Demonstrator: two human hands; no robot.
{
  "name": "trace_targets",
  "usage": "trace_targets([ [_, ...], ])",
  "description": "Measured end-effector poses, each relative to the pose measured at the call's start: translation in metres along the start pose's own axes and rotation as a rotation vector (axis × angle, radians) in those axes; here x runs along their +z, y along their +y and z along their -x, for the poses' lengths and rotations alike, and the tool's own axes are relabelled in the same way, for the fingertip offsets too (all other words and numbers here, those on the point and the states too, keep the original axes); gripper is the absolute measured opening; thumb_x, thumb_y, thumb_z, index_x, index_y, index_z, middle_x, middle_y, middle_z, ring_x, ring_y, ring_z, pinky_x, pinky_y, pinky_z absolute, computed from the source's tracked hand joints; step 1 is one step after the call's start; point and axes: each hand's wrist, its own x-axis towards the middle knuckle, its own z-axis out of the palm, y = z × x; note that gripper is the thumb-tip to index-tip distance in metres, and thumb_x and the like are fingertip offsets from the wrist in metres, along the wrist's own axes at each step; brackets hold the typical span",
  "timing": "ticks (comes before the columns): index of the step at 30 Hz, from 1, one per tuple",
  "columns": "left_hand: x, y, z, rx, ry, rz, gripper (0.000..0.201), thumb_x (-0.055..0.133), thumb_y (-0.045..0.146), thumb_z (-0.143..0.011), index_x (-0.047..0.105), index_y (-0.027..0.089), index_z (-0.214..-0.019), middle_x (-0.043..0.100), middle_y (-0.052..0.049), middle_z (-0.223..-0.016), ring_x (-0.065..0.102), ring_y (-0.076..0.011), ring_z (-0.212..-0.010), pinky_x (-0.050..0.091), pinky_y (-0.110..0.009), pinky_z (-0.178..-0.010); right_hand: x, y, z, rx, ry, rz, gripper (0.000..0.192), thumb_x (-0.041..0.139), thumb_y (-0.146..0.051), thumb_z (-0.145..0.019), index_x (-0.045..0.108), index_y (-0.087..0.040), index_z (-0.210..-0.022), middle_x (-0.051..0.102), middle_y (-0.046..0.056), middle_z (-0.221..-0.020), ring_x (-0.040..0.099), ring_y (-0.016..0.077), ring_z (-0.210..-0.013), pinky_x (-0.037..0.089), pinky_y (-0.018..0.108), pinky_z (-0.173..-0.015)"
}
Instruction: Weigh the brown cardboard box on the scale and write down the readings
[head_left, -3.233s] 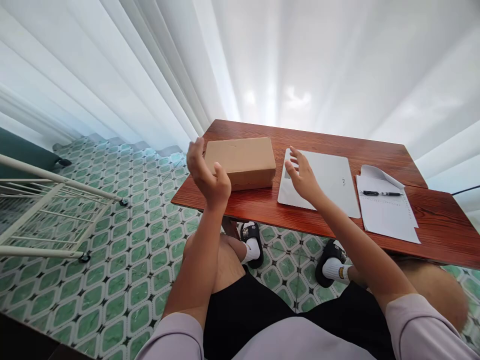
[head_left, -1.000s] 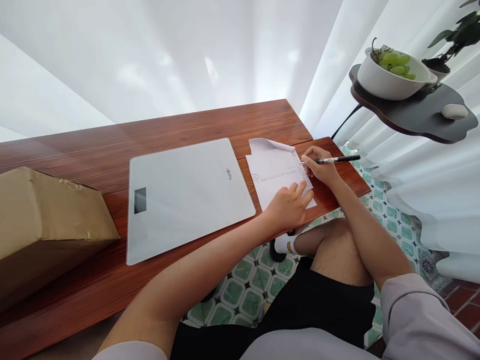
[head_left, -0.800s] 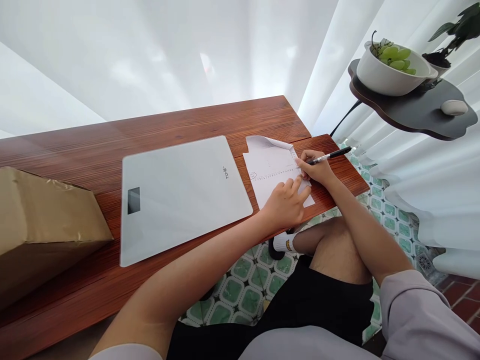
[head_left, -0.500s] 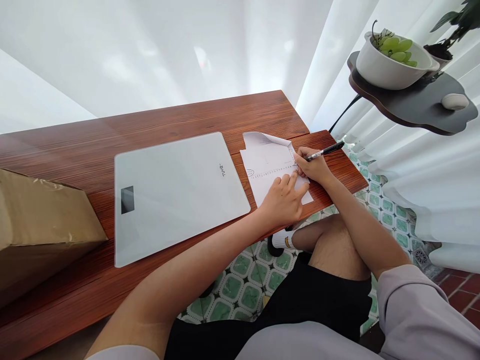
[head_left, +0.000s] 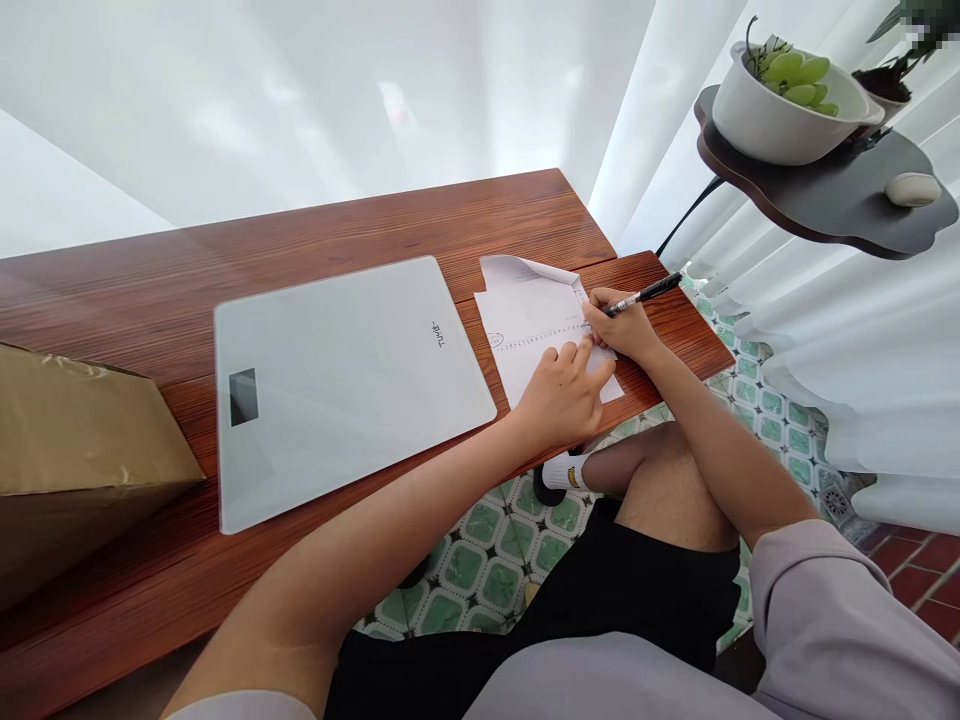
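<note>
A black pen (head_left: 660, 287) slants up to the right out of my right hand (head_left: 619, 322), whose fingers are closed around its barrel. The pen's tip meets a white sheet of paper (head_left: 517, 310) at the end of a row of small handwritten marks; the fingers partly hide it. On the lower part of the sheet rests my left hand (head_left: 568, 392), fingers spread and pressing down just beside the writing hand. The paper's far edge is curled or folded over. A circled bit of writing sits at its left side.
A white glass-topped scale (head_left: 352, 385) lies left of the paper on the brown wooden table (head_left: 390, 235). At the far left stands a cardboard box (head_left: 82, 430). A dark shelf (head_left: 825, 205) at upper right carries a white bowl (head_left: 772, 120) of green grapes, a potted plant and a mouse (head_left: 913, 189).
The whole view has shifted slightly, with the table and scale now a little more to the left and higher. Both hands keep nearly the same place on the paper.
</note>
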Motion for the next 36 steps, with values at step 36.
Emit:
trace_targets([
  [36,-0.0037,0.0008,0.0001,-0.025,-0.030,0.026,0.041,0.044,0.028,-0.095,0.055,0.016,-0.133,0.045,-0.026,-0.151,0.053,-0.0355,-0.110,0.040,-0.045,-0.084,0.0016,-0.0045,-0.0004,0.092,0.074,0.082,0.039,0.060,-0.031,-0.092,0.036,-0.024,-0.061,0.044,-0.001,-0.052,0.047,0.0150,-0.046,0.041,0.031,-0.048],
])
